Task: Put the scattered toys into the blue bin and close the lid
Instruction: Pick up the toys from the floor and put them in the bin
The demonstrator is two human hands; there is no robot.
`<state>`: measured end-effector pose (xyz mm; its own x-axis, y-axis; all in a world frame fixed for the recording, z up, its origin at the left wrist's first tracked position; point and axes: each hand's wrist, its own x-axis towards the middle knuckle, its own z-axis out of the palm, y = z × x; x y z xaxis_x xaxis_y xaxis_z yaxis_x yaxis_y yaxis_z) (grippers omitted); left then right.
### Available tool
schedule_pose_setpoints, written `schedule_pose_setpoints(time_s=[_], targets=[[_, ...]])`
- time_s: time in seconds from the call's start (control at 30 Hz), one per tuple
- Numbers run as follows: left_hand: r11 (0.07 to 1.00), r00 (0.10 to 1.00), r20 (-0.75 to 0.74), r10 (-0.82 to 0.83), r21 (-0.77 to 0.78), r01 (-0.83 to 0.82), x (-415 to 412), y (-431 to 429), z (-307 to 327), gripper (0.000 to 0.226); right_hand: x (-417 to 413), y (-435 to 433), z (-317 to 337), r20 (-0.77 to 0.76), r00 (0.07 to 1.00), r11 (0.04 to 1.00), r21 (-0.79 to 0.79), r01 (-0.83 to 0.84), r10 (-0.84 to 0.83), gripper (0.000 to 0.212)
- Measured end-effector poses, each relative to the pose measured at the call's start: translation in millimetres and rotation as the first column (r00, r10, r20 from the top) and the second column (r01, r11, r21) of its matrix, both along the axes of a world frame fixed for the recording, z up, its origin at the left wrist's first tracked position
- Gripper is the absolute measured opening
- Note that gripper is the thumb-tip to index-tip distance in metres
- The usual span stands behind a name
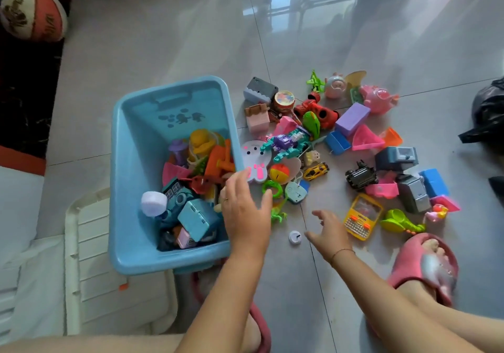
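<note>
The blue bin (131,167) stands open on the tiled floor at left, its near half filled with several toys. A heap of scattered toys lies to its right: a purple-green robot (286,145), a red car (316,109), a yellow toy phone (361,216), a small white round piece (294,236). My left hand (245,210) hovers over the bin's right rim, fingers apart, holding nothing. My right hand (327,230) is open just right of the white piece, above the floor. A white slatted lid (90,257) lies left of the bin.
A basketball (30,11) rests at the top left beside a dark rug. A black bag (488,112) sits at the right edge. My foot in a pink slipper (425,265) is planted at lower right, close to a green toy (398,220).
</note>
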<state>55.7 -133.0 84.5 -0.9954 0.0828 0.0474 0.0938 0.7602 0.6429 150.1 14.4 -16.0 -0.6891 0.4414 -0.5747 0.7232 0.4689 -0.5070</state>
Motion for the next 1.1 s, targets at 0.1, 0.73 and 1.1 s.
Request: schedule_pose_setpoints(time_s=[0.1, 0.73, 1.1], targets=[[0.951, 0.944, -0.111, -0.310, -0.024, 0.309, 29, 43, -26, 0.039, 6, -12, -31, 0.106, 0.991, 0.997, -0.021, -0.077, 0.078, 0.051], [0.889, 0.867, 0.494, -0.063, -0.367, 0.273, 12, 30, -160, 0.043, 6, -26, -71, 0.052, 0.998, 0.996, 0.092, 0.018, -0.023, 0.017], [0.972, 0.820, 0.571, -0.037, -0.169, 0.162, 34, 14, -134, 0.034, 27, -13, -63, 0.161, 0.978, 0.992, 0.021, 0.128, -0.129, 0.013]])
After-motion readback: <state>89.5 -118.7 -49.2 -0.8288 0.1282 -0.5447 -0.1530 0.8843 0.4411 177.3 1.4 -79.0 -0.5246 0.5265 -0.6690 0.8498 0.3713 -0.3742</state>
